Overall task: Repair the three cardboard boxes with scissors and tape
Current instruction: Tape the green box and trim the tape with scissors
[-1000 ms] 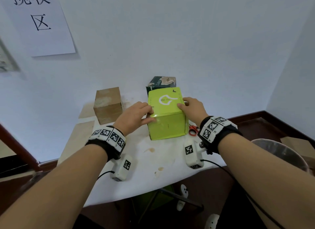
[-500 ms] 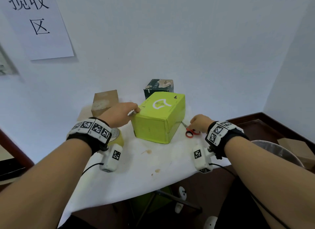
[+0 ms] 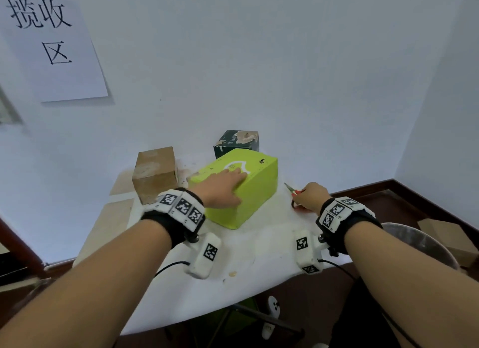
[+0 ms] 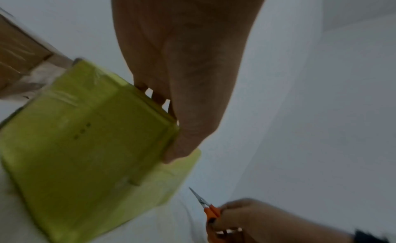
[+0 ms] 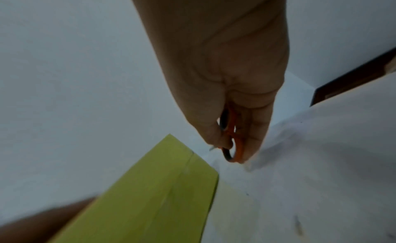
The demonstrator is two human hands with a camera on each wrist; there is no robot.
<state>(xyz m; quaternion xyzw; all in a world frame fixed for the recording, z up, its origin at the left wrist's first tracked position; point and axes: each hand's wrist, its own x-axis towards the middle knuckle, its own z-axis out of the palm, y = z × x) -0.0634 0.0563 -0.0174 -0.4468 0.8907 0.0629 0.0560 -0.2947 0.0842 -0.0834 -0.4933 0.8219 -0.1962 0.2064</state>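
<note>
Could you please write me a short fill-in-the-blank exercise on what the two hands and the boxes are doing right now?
1. The left hand rests on the ____ box.
2. The right hand grips the orange-handled ____.
3. Left of the box under the hand stands a plain ____ box.
4. The dark green box stands ____ the box under the hand.

Missing words: green; scissors; brown; behind
</note>
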